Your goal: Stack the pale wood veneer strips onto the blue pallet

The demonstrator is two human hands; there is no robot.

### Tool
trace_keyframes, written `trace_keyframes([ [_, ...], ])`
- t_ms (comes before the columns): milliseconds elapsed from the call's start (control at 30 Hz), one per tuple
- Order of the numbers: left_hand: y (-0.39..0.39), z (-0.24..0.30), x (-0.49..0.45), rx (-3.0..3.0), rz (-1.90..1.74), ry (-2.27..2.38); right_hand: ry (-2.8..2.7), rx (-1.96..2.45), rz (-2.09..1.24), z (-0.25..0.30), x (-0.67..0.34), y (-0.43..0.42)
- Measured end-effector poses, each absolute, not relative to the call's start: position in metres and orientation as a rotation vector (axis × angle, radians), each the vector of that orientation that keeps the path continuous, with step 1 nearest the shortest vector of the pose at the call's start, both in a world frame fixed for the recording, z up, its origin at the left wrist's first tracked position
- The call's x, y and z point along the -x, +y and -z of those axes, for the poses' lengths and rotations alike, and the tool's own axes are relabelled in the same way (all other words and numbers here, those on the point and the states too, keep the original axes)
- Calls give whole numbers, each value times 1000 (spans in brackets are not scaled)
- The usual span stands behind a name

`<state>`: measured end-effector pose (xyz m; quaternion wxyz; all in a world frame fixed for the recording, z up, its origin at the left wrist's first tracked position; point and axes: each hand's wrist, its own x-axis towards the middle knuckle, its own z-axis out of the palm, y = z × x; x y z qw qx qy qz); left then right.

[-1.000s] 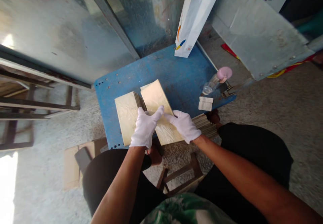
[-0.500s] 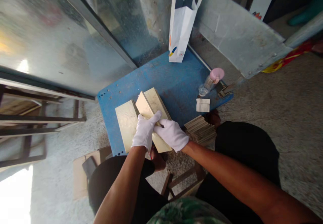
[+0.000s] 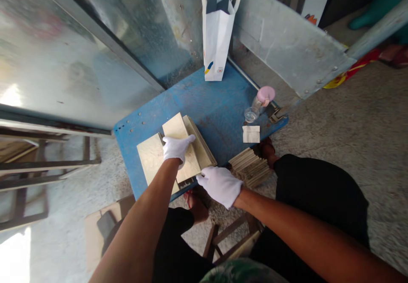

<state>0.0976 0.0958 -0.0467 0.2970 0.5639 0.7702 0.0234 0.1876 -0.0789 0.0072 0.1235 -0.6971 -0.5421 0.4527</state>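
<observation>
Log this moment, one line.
left white-gloved hand: on pale rectangular board; right white-gloved hand: at its near corner; surface: blue table

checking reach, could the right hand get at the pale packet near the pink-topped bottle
Probably yes: the right hand is at a corner of the pale board, and the packet's near side looks open, with the bottle beyond it.

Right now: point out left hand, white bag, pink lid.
Left hand (image 3: 175, 148): head view, back of glove.
White bag (image 3: 216, 43): head view, outer wall.
Pink lid (image 3: 266, 92): head view, top face.
</observation>
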Motion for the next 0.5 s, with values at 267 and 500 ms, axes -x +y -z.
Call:
trace_keyframes([
  [267,101,60,-125,-1395,57,2184,-1800,2001,-1328,-16,-182,-85],
  [500,104,79,-132,-1417,101,2224,-1916,1937,-1334,-21,-181,-84],
])
